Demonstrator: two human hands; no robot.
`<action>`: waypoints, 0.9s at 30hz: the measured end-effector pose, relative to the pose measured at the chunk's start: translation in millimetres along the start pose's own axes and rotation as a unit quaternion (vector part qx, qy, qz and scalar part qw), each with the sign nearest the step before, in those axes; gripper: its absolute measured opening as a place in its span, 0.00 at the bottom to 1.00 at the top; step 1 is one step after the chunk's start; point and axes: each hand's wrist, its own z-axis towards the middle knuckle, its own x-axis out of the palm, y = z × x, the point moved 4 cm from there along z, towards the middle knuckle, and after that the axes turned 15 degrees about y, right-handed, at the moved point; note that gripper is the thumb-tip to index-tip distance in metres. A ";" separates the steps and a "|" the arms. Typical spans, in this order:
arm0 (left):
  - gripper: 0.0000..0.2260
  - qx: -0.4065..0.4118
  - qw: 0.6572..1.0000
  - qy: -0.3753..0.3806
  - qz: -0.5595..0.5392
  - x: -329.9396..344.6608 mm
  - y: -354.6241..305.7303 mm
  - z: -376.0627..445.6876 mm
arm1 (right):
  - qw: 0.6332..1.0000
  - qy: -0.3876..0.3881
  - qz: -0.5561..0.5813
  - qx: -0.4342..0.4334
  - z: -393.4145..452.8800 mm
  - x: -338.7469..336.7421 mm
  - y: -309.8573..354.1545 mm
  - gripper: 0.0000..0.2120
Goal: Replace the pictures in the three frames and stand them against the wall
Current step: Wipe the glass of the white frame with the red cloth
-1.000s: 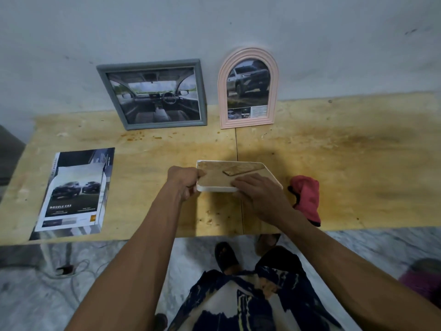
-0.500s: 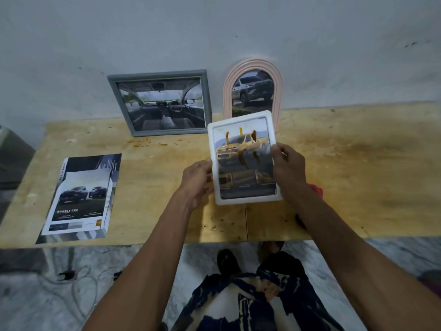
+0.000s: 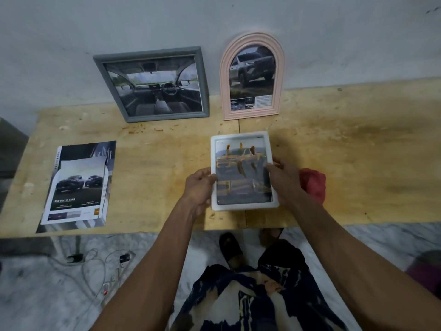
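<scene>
You held the white frame [image 3: 244,172] face up between both hands, above the near edge of the wooden table [image 3: 358,163], its long axis running away from you toward the wall [image 3: 214,20]. Your left hand [image 3: 199,189] gripped its left edge and your right hand [image 3: 284,180] its right edge, fingers curled round the rim, thumbs on the front. The grey frame [image 3: 152,84] and the pink arched frame [image 3: 252,76] stood leaning against the wall straight ahead, the pink one directly beyond your hands. The free stretch of wall lay to the right of the pink frame, so I judged your right hand the nearer one to carry it there. A red cloth [image 3: 313,185] lay just beside your right hand.
</scene>
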 end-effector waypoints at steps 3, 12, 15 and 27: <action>0.09 -0.008 0.999 -0.032 0.016 0.9 12.7 8.1 | 0.999 0.015 -0.046 0.018 2.1 -0.1 -13.7 0.09; 0.11 -0.036 0.979 -0.103 0.173 1.4 32.8 39.8 | 0.982 0.024 -0.187 0.006 7.1 -10.4 -19.6 0.11; 0.05 -0.042 0.971 -0.124 0.198 5.1 32.8 41.3 | 0.976 0.019 -0.215 0.013 11.9 -13.9 -22.6 0.11; 0.09 -0.044 0.973 -0.153 0.169 17.9 31.9 37.5 | 0.968 0.027 -0.250 0.013 23.3 -17.5 -29.8 0.09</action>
